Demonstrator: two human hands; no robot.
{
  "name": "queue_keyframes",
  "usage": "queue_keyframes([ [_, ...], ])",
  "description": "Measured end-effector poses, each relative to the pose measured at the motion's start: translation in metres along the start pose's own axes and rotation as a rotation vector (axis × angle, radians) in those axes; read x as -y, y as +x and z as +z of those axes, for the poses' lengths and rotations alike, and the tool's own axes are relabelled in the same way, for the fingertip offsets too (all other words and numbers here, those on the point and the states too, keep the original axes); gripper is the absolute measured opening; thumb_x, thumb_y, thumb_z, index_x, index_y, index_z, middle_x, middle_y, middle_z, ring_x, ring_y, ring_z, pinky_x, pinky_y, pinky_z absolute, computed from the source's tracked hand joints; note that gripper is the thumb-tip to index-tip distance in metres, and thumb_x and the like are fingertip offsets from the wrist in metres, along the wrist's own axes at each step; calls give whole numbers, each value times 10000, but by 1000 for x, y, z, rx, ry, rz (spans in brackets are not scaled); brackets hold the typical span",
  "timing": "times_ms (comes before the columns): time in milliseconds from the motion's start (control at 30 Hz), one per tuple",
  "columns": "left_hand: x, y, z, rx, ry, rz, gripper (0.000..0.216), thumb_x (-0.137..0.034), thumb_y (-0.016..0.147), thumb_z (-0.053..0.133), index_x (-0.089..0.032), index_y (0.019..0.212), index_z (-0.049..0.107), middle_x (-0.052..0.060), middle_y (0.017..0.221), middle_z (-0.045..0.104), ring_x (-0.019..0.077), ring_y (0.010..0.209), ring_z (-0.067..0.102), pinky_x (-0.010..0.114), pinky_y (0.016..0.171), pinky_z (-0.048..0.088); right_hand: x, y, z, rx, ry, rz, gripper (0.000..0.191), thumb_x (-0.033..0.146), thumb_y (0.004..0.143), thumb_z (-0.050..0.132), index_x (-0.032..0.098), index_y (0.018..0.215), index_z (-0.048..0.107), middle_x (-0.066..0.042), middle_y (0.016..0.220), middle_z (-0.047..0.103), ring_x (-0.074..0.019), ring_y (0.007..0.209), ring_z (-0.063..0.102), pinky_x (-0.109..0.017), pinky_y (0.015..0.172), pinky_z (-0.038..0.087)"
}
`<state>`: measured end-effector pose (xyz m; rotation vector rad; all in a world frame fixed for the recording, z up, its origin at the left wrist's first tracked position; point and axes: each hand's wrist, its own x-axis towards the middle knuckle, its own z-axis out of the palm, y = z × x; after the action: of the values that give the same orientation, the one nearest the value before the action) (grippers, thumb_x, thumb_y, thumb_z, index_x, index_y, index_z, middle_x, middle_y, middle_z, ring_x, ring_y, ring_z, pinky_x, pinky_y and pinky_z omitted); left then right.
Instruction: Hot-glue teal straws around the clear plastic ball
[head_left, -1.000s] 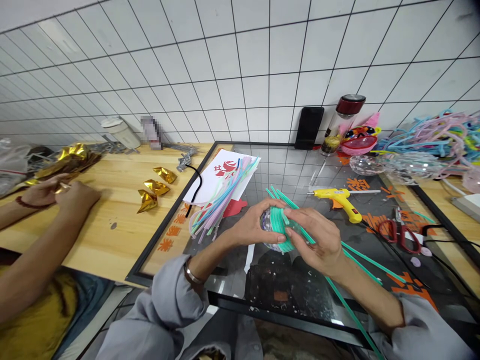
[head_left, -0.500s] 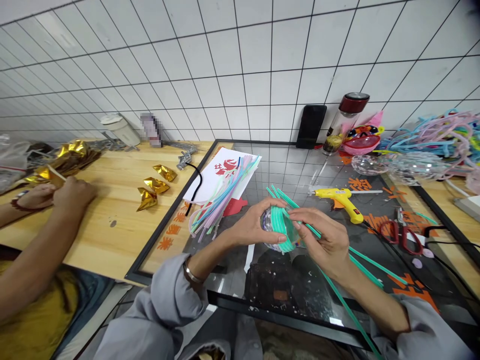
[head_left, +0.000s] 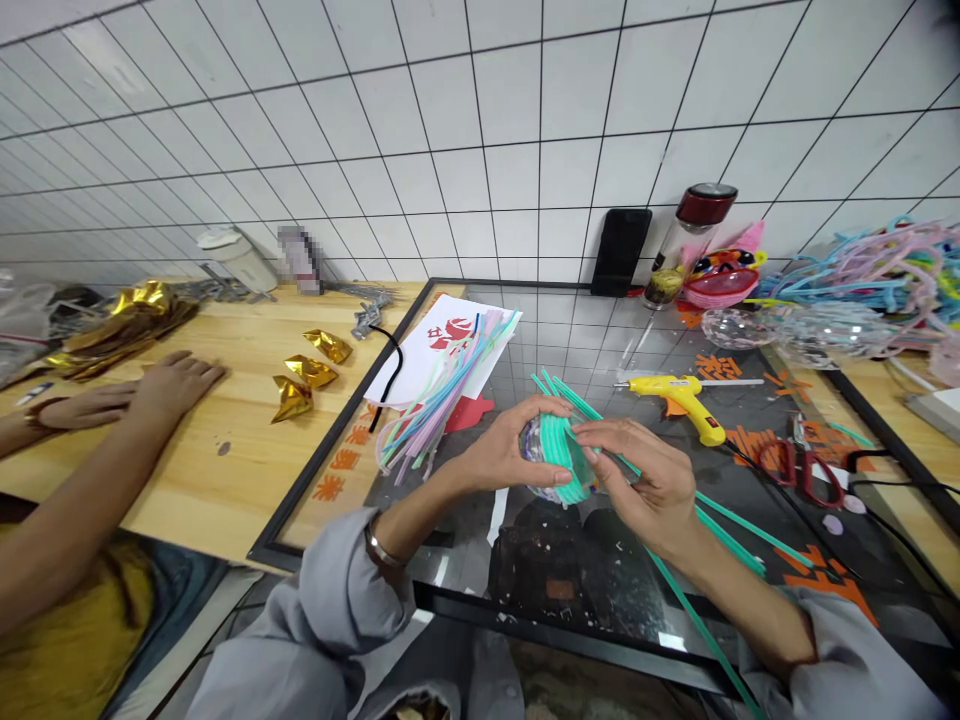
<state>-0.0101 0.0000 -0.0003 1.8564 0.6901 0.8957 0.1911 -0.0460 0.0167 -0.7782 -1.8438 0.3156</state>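
Tubing (head_left: 561, 455), teal and thin, lay wound over a clear ball (head_left: 532, 440), which the left hand (head_left: 504, 452) gripped from its left side. The right hand (head_left: 645, 485) pinched the strands against it. Taut, side-by-side turns probably mattered most; loose ends trailed away right of the grip.

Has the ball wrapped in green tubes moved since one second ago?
No. The ball held in the left hand keeps its place left of the yellow glue gun; the right hand pinches its green tubes.
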Motion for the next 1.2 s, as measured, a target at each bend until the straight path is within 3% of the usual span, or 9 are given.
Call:
queue_keyframes([
  [1200, 2, -1, -2, 35, -5, 29, 663, -452, 640, 862, -209, 1177, 559, 120, 1283, 578, 286, 1259, 536, 459, 1122, 362, 1, 2, 1, -7, -20, -43, 224, 68, 854, 586, 214, 988, 690, -49, 913, 755, -179, 861, 710, -329, 777, 574],
])
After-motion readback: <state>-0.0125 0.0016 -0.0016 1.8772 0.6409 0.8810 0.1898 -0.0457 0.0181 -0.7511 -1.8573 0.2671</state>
